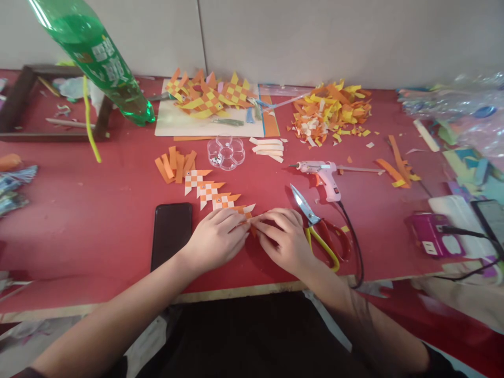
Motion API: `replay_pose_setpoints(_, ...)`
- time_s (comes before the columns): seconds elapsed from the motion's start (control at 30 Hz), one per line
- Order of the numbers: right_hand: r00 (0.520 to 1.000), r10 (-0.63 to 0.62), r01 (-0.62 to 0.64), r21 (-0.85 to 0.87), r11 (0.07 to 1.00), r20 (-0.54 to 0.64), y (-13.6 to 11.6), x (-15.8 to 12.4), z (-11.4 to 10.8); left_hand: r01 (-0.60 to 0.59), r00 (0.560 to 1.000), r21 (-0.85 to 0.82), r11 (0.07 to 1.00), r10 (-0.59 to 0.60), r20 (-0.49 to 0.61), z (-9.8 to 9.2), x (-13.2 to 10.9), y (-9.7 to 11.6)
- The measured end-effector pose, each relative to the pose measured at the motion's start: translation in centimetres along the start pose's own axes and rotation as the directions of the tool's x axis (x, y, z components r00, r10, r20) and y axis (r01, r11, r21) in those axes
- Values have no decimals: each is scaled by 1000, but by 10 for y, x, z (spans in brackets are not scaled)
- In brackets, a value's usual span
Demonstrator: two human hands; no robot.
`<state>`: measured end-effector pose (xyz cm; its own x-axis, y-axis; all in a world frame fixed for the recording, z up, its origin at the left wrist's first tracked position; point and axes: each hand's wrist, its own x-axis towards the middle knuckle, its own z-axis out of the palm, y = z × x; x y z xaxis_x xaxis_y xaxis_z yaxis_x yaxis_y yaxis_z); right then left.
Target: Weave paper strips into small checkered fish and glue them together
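Observation:
Near the front edge of the red table, my left hand [218, 236] and my right hand [285, 236] meet with fingertips pinched on a woven paper fish [249, 211] in orange and white. Its lower part is hidden by my fingers. Up and to the left, several finished-looking woven paper fish [208, 194] with small eyes lie in a slanting row. Orange paper strips [175, 164] rest beyond them, and white paper strips [270, 148] lie farther back beside a clear petal-shaped box [226, 153] holding small eyes.
Scissors [311, 215] lie beside my right hand, with a pink glue gun [325, 176] and its cord beyond. A black phone [172, 236] is left. Behind are yellow-orange woven fish [214, 97], a scrap pile [331, 110] and a green bottle [106, 68].

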<state>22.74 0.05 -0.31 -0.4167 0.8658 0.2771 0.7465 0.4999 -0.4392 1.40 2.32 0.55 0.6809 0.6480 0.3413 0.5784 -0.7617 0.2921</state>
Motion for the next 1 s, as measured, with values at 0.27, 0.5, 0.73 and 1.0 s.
replay_pose_setpoints(0.27,998,10,-7,-61,998,62,-4,-4,0,20,1000,-19,1000,-19,15,0,0,1)
replay_pose_setpoints(0.5,985,164,-169,160,973,45,2,1,-10,25,999,-36,999,-24,28,0,-1,1)
replay_pose_setpoints(0.73,943,325,-288,311,906,-72,13,1,-14,38,998,-66,997,-34,54,-2,1,2)
replay_pose_setpoints(1.0,974,220,-194,310,931,-48,7,18,-19,285,958,-96,954,-285,20,-37,7,-21)
